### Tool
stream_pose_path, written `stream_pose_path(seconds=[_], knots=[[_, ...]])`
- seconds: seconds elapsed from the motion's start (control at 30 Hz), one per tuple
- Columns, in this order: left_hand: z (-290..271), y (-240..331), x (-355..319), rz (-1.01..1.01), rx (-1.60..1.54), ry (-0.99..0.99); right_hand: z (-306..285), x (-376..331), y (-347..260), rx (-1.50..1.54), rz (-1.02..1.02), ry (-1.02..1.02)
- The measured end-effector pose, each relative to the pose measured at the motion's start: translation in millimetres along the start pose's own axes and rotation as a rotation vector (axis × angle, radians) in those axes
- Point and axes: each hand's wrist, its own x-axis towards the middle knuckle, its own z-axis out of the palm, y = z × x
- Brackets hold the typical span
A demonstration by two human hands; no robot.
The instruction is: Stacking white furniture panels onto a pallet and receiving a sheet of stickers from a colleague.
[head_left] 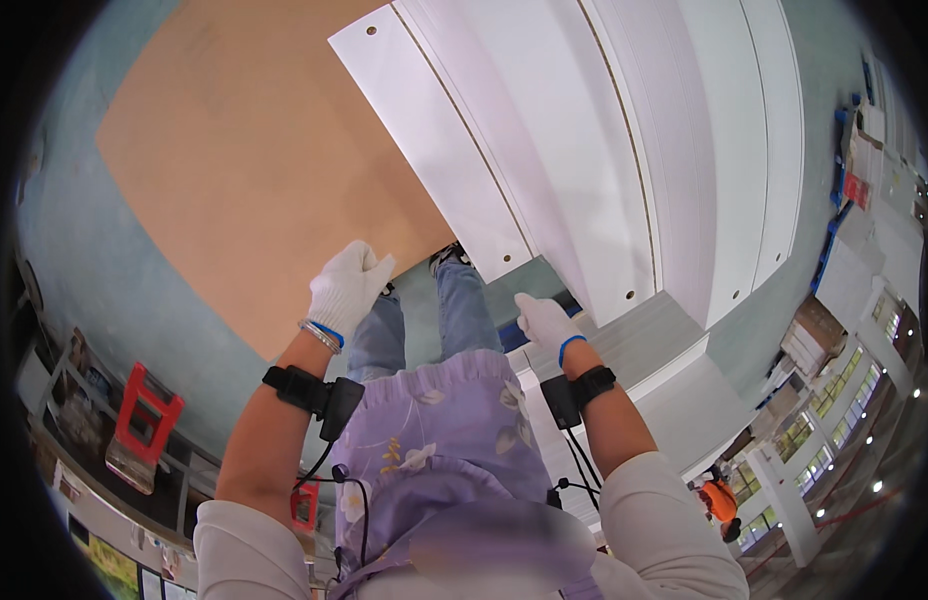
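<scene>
My left hand (348, 290), in a white knitted glove, is curled closed with the thumb pointing right. In the picture it overlaps the near edge of a large flat brown board (254, 150); whether it touches the board I cannot tell. My right hand (548, 321), also gloved in white, is closed near the lower ends of several long white panels (464, 150). These panels have narrow grooves and small round holes near their ends. Nothing shows sticking out of either hand; the undersides of the fingers are hidden.
Grey-white panels (644, 345) lie close to my right forearm. A red stool (144, 415) stands by a cluttered rack at left. Pallets and stacked boxes (814, 335) line the right side. A person in orange (719, 500) is farther off at right.
</scene>
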Motion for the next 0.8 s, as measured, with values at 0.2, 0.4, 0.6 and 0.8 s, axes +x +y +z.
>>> stream_pose_path(seconds=[0.2,0.4,0.6,0.8], knots=[[-11,9,-7,0.017,-0.136,0.038,-17,2,5,0.106,-0.146,0.049],[-39,30,3,-0.12,-0.258,-0.002,-29,1,49,0.595,0.002,-0.138],[-114,88,50,0.356,-0.255,0.552,-55,-14,116,1.267,-0.266,0.113],[-225,210,78,0.457,0.095,0.718,-69,-71,56,1.633,-0.437,0.103]])
